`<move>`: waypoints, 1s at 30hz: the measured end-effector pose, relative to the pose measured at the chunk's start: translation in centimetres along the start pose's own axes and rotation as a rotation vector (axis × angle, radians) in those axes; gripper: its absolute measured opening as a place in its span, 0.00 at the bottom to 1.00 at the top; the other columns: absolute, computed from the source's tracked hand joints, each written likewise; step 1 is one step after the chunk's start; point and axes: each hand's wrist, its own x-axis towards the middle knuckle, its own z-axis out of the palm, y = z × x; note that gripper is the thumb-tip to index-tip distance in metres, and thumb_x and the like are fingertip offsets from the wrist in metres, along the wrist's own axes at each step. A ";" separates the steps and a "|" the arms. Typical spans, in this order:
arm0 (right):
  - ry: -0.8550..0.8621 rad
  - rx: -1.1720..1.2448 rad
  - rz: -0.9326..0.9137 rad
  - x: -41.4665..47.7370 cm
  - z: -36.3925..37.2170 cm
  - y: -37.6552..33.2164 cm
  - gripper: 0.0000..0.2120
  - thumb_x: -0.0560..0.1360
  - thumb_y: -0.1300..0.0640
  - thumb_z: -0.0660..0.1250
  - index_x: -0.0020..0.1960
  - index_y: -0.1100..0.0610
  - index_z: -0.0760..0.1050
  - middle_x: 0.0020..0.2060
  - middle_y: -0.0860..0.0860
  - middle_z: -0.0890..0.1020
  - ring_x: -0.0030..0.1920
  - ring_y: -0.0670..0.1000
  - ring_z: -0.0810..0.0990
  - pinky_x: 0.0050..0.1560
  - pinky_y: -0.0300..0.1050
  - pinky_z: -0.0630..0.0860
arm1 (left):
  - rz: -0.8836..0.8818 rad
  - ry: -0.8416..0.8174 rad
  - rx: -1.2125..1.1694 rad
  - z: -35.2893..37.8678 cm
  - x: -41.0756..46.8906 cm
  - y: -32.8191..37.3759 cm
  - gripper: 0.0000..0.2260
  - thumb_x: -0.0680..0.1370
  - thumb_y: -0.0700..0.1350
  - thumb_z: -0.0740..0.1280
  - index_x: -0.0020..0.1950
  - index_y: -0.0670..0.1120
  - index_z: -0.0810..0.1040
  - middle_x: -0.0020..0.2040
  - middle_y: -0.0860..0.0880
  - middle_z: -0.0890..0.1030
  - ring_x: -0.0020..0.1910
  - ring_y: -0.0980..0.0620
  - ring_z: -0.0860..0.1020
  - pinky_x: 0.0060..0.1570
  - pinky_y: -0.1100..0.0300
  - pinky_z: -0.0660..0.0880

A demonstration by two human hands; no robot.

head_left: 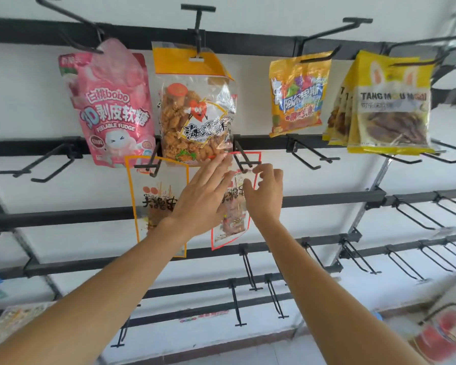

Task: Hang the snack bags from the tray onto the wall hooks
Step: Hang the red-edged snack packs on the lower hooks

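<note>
Glossy red-edged pouch (232,229) (clear plastic): left hand (203,197) flat on it, right hand (266,196) seemingly pinching its top.

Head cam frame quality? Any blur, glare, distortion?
Head view: centre sharp, print on the pink peelable-fudge pouch legible; glare on the clear crinkly bag of orange fried snacks; black metal rails bow from wide-angle distortion; lower right corner smeared, blurred red object there unreadable; lighting even, shadows faint.
</note>
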 end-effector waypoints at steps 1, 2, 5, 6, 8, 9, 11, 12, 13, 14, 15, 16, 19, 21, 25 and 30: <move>-0.057 -0.023 0.012 -0.5 -0.2 0.5 0.10 0.77 0.57 0.67 0.57 0.52 0.72 0.55 0.49 0.74 0.51 0.51 0.76 0.46 0.45 0.75 | 0.011 -0.011 -0.002 0.2 -0.2 0.1 0.29 0.76 0.50 0.49 0.74 0.39 0.69 0.79 0.41 0.60 0.80 0.44 0.51 0.78 0.49 0.45; -0.123 -0.047 0.015 -1.0 -0.5 1.0 0.11 0.77 0.56 0.67 0.59 0.51 0.73 0.56 0.49 0.76 0.54 0.52 0.77 0.50 0.47 0.76 | 0.023 -0.022 -0.003 0.4 -0.6 0.1 0.28 0.76 0.49 0.51 0.74 0.40 0.69 0.79 0.42 0.60 0.80 0.44 0.51 0.79 0.49 0.46; -0.331 -0.307 -0.064 -3.2 -1.2 2.2 0.15 0.78 0.53 0.64 0.64 0.49 0.74 0.60 0.48 0.80 0.66 0.55 0.71 0.63 0.52 0.71 | 0.006 -0.083 -0.028 1.6 -2.3 0.2 0.29 0.75 0.45 0.61 0.77 0.43 0.64 0.79 0.43 0.60 0.79 0.44 0.54 0.77 0.47 0.54; -0.397 -0.399 -0.098 -4.2 -1.4 2.4 0.17 0.78 0.51 0.64 0.67 0.48 0.73 0.64 0.48 0.78 0.69 0.55 0.67 0.66 0.53 0.67 | -0.019 -0.113 -0.057 1.9 -3.0 0.4 0.30 0.75 0.45 0.62 0.78 0.44 0.63 0.78 0.43 0.61 0.78 0.44 0.56 0.77 0.47 0.57; -0.507 -0.491 -0.089 -6.0 -1.9 2.7 0.21 0.79 0.48 0.63 0.71 0.46 0.70 0.71 0.47 0.73 0.75 0.56 0.61 0.72 0.55 0.61 | -0.049 -0.166 -0.123 2.2 -4.2 0.8 0.30 0.76 0.44 0.63 0.78 0.45 0.62 0.78 0.45 0.62 0.77 0.44 0.59 0.76 0.49 0.59; -0.552 -0.516 -0.060 -6.8 -2.1 2.7 0.22 0.80 0.47 0.63 0.73 0.46 0.68 0.74 0.47 0.69 0.76 0.57 0.58 0.73 0.56 0.58 | -0.057 -0.207 -0.160 2.2 -4.8 1.0 0.30 0.77 0.44 0.63 0.79 0.46 0.60 0.78 0.45 0.62 0.77 0.45 0.59 0.75 0.51 0.59; -0.615 -0.557 -0.018 -8.4 -2.6 2.9 0.25 0.80 0.46 0.63 0.76 0.47 0.64 0.76 0.46 0.65 0.76 0.58 0.57 0.74 0.57 0.57 | -0.085 -0.320 -0.233 2.0 -6.2 1.6 0.30 0.78 0.44 0.62 0.79 0.49 0.57 0.78 0.47 0.62 0.77 0.46 0.60 0.74 0.52 0.60; -0.629 -0.561 -0.009 -9.2 -2.9 2.8 0.26 0.80 0.46 0.63 0.76 0.47 0.63 0.76 0.46 0.66 0.76 0.58 0.58 0.74 0.58 0.58 | -0.113 -0.361 -0.262 1.8 -7.0 1.8 0.30 0.79 0.44 0.62 0.80 0.50 0.56 0.78 0.48 0.62 0.76 0.46 0.61 0.72 0.51 0.63; -0.636 -0.559 -0.009 -9.9 -3.0 2.7 0.26 0.80 0.46 0.62 0.76 0.47 0.63 0.75 0.47 0.67 0.75 0.58 0.60 0.73 0.59 0.60 | -0.146 -0.404 -0.289 1.6 -7.6 1.8 0.30 0.79 0.45 0.63 0.80 0.51 0.55 0.78 0.49 0.62 0.75 0.46 0.63 0.69 0.50 0.67; -0.646 -0.561 -0.011 -10.5 -3.2 2.7 0.26 0.80 0.45 0.62 0.77 0.47 0.62 0.74 0.47 0.68 0.74 0.58 0.62 0.72 0.60 0.61 | -0.184 -0.446 -0.318 1.2 -8.2 1.9 0.30 0.80 0.45 0.63 0.80 0.53 0.54 0.78 0.49 0.62 0.74 0.45 0.66 0.65 0.49 0.71; -0.666 -0.570 -0.008 -11.1 -3.4 2.6 0.27 0.80 0.44 0.62 0.77 0.46 0.61 0.73 0.48 0.69 0.73 0.59 0.63 0.71 0.60 0.63 | -0.225 -0.482 -0.341 0.7 -8.8 2.0 0.30 0.80 0.46 0.62 0.80 0.53 0.54 0.78 0.49 0.62 0.72 0.44 0.68 0.63 0.48 0.73; -0.691 -0.577 -0.009 -11.6 -3.5 2.5 0.28 0.80 0.43 0.62 0.77 0.46 0.61 0.72 0.49 0.70 0.72 0.59 0.64 0.71 0.60 0.64 | -0.260 -0.505 -0.351 0.3 -9.5 2.0 0.30 0.80 0.46 0.62 0.79 0.54 0.55 0.78 0.49 0.63 0.71 0.44 0.69 0.62 0.48 0.74; -0.797 -0.632 -0.052 -13.9 -3.5 1.2 0.31 0.80 0.39 0.60 0.78 0.47 0.58 0.75 0.50 0.68 0.74 0.60 0.64 0.72 0.60 0.63 | -0.344 -0.540 -0.357 -1.5 -12.8 2.0 0.27 0.80 0.45 0.62 0.78 0.52 0.59 0.77 0.48 0.65 0.72 0.45 0.68 0.65 0.48 0.71; -0.863 -0.682 -0.129 -15.9 -3.1 0.0 0.32 0.79 0.39 0.61 0.79 0.48 0.57 0.77 0.51 0.64 0.75 0.60 0.62 0.74 0.59 0.62 | -0.364 -0.586 -0.320 -2.3 -15.9 1.9 0.27 0.79 0.46 0.63 0.78 0.52 0.59 0.77 0.48 0.65 0.72 0.45 0.67 0.67 0.47 0.69; -0.975 -0.687 -0.189 -19.6 -2.3 -1.7 0.32 0.80 0.39 0.59 0.80 0.47 0.55 0.80 0.52 0.56 0.78 0.59 0.55 0.76 0.60 0.57 | -0.416 -0.723 -0.212 -4.0 -22.0 1.8 0.27 0.79 0.49 0.61 0.78 0.53 0.59 0.79 0.49 0.60 0.74 0.45 0.64 0.69 0.49 0.64; -1.063 -0.623 -0.279 -24.4 0.2 -4.9 0.32 0.80 0.37 0.57 0.79 0.48 0.56 0.79 0.53 0.60 0.76 0.61 0.59 0.74 0.59 0.59 | -0.544 -0.789 -0.151 -7.4 -29.3 1.4 0.28 0.80 0.50 0.61 0.79 0.54 0.57 0.80 0.47 0.56 0.76 0.43 0.59 0.73 0.49 0.58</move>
